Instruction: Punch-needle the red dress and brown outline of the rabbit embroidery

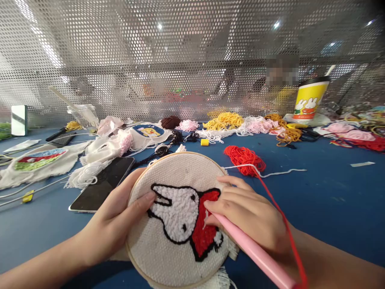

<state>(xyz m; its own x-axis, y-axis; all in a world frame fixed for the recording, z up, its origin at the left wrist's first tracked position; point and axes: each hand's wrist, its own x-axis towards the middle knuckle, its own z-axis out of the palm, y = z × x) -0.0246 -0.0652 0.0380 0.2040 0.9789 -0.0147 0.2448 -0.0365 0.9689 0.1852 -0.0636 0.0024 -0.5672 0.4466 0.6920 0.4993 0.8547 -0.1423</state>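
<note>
A round embroidery hoop (156, 253) with cream cloth is tilted up in front of me. On it a white rabbit head (177, 212) and a red body (204, 237) are filled with yarn and edged in black. My left hand (123, 212) grips the hoop's left rim, thumb on the cloth near the rabbit's ear. My right hand (249, 212) is closed around a pink punch needle (252, 249), its tip end at the red body and hidden by my fingers. Red yarn (279, 208) trails from the tool's back end over my right wrist toward a red yarn bundle (245, 159).
A dark-screened tablet or phone (102, 184) lies left of the hoop beside white yarn (86, 174). Stitched cloth pieces (40, 160) and yellow yarn (225, 120) lie farther back. A yellow cup (311, 98) stands at back right, before a perforated metal panel (186, 48).
</note>
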